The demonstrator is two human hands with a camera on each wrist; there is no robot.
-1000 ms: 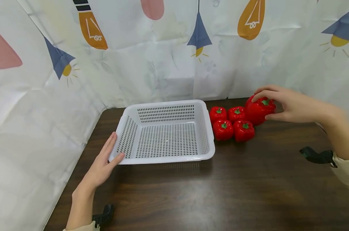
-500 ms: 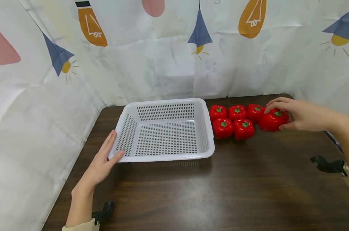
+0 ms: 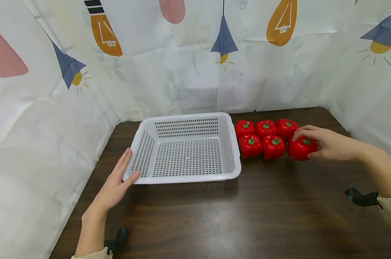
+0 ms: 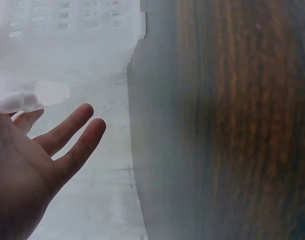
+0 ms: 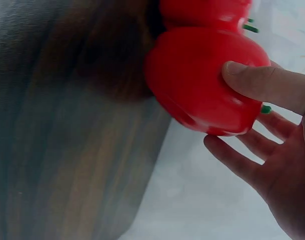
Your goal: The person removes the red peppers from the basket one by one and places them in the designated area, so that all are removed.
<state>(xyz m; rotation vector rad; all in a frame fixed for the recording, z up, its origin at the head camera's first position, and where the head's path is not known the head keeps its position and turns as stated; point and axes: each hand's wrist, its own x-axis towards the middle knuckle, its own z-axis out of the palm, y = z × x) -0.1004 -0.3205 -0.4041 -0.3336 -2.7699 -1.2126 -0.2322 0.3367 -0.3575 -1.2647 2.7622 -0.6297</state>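
Observation:
My left hand (image 3: 112, 189) rests at the left end of a white perforated plastic basket (image 3: 189, 178), thumb by the near corner. In the left wrist view its fingers (image 4: 77, 155) are straight and spread beside the basket's wall. My right hand (image 3: 334, 144) holds a shiny red bell pepper (image 3: 298, 150) with a green stem, at the right end of the near row. The right wrist view shows the thumb on one side of this pepper (image 5: 197, 80) and a fingertip at the opposite side. Several similar peppers (image 3: 273, 148) stand in two rows right of the basket.
The dark wood-grain table (image 3: 214, 223) extends in front of the basket and peppers. A white patterned cloth (image 3: 182, 79) hangs behind it and along the left side. A dark strap device (image 3: 362, 198) sits at the right wrist, another (image 3: 117, 241) at the left.
My right hand has brought a pepper from above the far row to the right end of the near row. A far-row pepper formerly hidden behind it now shows. The left hand stays put.

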